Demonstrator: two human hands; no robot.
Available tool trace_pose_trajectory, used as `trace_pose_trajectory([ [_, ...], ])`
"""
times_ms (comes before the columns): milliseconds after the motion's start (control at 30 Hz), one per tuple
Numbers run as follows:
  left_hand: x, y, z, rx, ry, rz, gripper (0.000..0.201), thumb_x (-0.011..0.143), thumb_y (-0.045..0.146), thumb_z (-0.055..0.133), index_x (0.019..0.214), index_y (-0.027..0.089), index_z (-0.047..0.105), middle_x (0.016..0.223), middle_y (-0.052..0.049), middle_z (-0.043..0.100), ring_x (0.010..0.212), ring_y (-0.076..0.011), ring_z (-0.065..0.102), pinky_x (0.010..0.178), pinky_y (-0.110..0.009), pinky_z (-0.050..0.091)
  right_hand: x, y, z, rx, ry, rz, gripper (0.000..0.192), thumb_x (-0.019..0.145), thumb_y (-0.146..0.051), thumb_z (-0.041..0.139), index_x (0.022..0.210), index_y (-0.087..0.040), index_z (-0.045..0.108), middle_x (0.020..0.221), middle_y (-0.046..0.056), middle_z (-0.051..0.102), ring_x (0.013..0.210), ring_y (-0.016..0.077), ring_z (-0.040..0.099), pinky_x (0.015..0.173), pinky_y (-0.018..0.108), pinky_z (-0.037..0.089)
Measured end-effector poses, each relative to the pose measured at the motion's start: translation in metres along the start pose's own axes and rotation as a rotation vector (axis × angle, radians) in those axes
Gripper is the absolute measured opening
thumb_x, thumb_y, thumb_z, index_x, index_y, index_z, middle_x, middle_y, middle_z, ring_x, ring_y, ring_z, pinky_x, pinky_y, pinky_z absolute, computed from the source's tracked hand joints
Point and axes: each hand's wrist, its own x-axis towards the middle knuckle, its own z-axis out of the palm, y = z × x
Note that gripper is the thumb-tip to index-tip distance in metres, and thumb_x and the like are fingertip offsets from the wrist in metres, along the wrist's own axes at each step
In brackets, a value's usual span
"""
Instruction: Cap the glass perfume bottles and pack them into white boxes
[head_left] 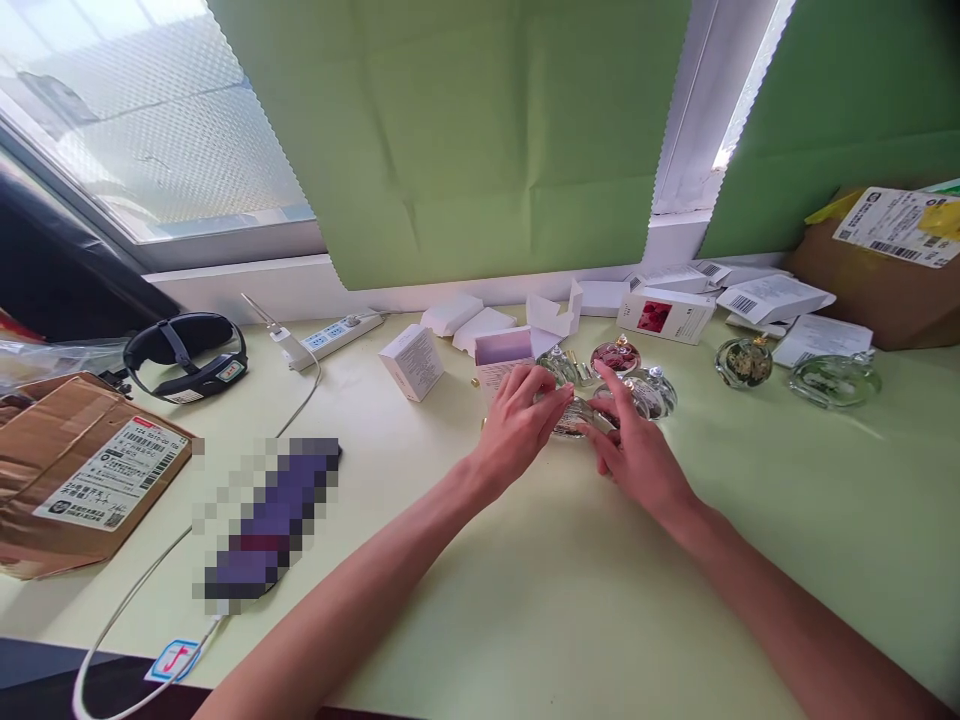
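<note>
My left hand [521, 420] and my right hand [634, 450] meet around a small round glass bottle [571, 418] on the pale green table [570, 600]; both sets of fingers touch it. Just behind it stand more glass bottles: one with red contents [615, 355], a clear one [654, 390] and another [559, 365]. A small open white box with a lilac inside [501, 358] stands next to my left fingers.
Small white boxes [411, 362] and flat packaging [772, 298] lie along the wall. Two glass bottles [744, 362] [834, 380] sit to the right. Cardboard parcels stand at the left [82, 480] and far right [877, 270]. A power strip [334, 335], a headset [187, 355] and a cable [135, 600] lie left.
</note>
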Motion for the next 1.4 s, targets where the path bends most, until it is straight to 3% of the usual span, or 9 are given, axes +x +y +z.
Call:
trace_pose_trajectory([
  [333, 0.008, 0.002, -0.008, 0.048, -0.114, 0.092, 0.018, 0.101, 0.019, 0.045, 0.107, 0.017, 0.062, 0.096, -0.008, 0.065, 0.091, -0.0203, 0.052, 0.079, -0.033, 0.046, -0.002, -0.005, -0.002, -0.008, -0.01, 0.012, 0.073, 0.099, -0.046, 0.049, 0.16, -0.042, 0.01, 0.126, 0.01, 0.066, 0.042, 0.0101, 0.056, 0.054, 0.035, 0.057],
  [700, 0.008, -0.002, -0.008, -0.097, -0.081, 0.046, 0.023, 0.103, 0.025, 0.043, 0.101, 0.017, 0.065, 0.087, -0.007, 0.064, 0.083, -0.0187, 0.054, 0.073, -0.033, 0.048, -0.001, -0.005, -0.002, -0.034, 0.004, -0.022, 0.07, 0.099, -0.046, 0.048, 0.159, -0.038, 0.015, 0.123, 0.01, 0.068, 0.041, 0.0109, 0.056, 0.061, 0.038, 0.057],
  [1033, 0.012, -0.004, -0.014, -0.038, -0.205, 0.113, 0.026, 0.104, 0.024, 0.038, 0.104, 0.017, 0.063, 0.091, -0.009, 0.065, 0.088, -0.0202, 0.056, 0.077, -0.035, 0.049, -0.002, -0.008, -0.003, -0.042, -0.006, -0.011, 0.071, 0.098, -0.047, 0.049, 0.16, -0.039, 0.013, 0.122, 0.01, 0.068, 0.043, 0.0117, 0.056, 0.06, 0.038, 0.056],
  [1233, 0.004, -0.002, -0.013, -0.089, -0.116, 0.045, 0.025, 0.103, 0.023, 0.042, 0.119, 0.019, 0.061, 0.095, -0.008, 0.063, 0.087, -0.0189, 0.054, 0.078, -0.034, 0.05, -0.003, -0.006, -0.002, -0.023, -0.01, -0.009, 0.068, 0.099, -0.044, 0.048, 0.158, -0.039, 0.016, 0.123, 0.009, 0.068, 0.042, 0.0102, 0.054, 0.062, 0.038, 0.056],
  [1400, 0.0, -0.002, -0.016, -0.181, -0.049, -0.02, 0.027, 0.101, 0.022, 0.046, 0.122, 0.019, 0.063, 0.101, -0.009, 0.06, 0.092, -0.0176, 0.055, 0.083, -0.033, 0.051, -0.002, -0.005, 0.0, 0.022, -0.027, 0.01, 0.068, 0.098, -0.046, 0.048, 0.158, -0.039, 0.017, 0.128, 0.01, 0.066, 0.041, 0.0092, 0.053, 0.053, 0.034, 0.055],
])
